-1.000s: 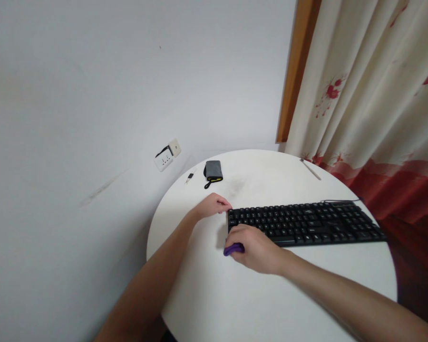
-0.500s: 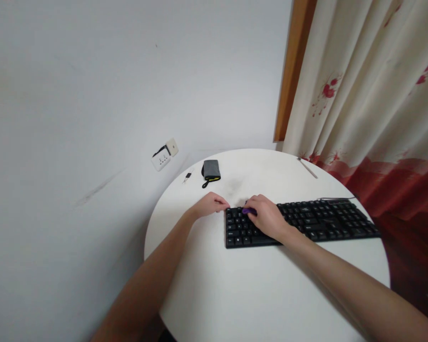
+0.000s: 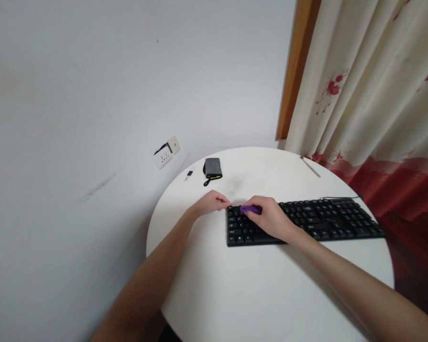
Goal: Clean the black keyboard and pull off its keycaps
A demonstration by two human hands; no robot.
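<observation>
While the left hand (image 3: 211, 203) reaches to the keyboard (image 3: 321, 221), its forearm slanting up from the lower left, its fingers are bent and their tips meet at the far left corner; whether they pinch or only press it, I cannot tell. Palm down, the right hand (image 3: 271, 218) is closed around a purple cloth (image 3: 250, 209), thumb toward the body, over the keys near that corner. Its forearm slants in from the lower right, across the near edge of the keyboard, which lies flat on the table (image 3: 217, 289).
</observation>
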